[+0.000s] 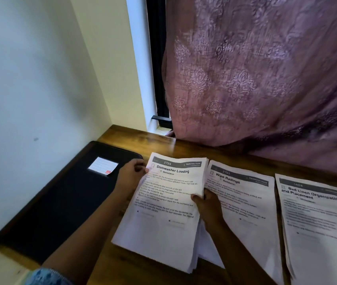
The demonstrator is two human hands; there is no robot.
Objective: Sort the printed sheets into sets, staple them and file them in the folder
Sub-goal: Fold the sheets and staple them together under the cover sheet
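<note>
Blue sleeve (pixel 48 277) nearest, black folder (pixel 64 200) beside Dishwasher Loading stack (pixel 161 227), curtain (pixel 266 79) behind.

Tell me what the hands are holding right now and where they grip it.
Both hold the Dishwasher Loading stack: the left hand pinches its top-left edge, the right hand grips its right edge, thumb on top.
</note>
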